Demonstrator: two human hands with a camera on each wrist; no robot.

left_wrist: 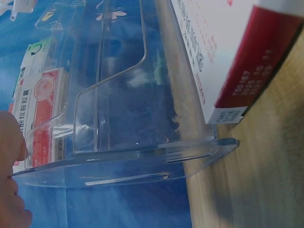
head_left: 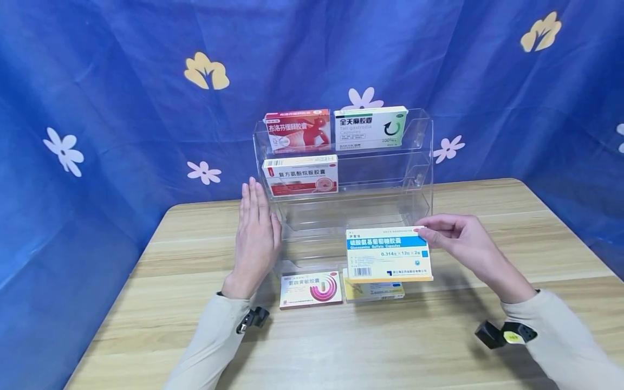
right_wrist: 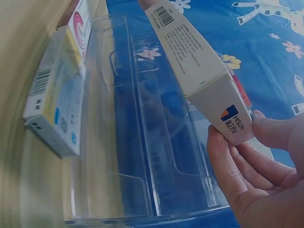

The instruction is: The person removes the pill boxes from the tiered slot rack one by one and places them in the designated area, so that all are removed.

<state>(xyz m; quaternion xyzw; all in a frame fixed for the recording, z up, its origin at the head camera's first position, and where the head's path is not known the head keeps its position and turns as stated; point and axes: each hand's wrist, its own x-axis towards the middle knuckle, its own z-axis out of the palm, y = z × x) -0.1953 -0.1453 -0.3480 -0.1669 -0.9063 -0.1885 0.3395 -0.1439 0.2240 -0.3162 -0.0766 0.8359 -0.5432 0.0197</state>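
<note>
1. Box (head_left: pixel 389 254) hangs before the rack's (head_left: pixel 425 162) lower tiers, above the yellow box (head_left: pixel 372 291); the right hand (head_left: pixel 463 246) pinches its right end.
2. Left hand (head_left: pixel 255 235) lies beside the rack's left wall, fingers straight and together; a light touch there would steady it.
3. Best hold the box level, face outward, and ease it behind a lip without knocking the rack.
</note>
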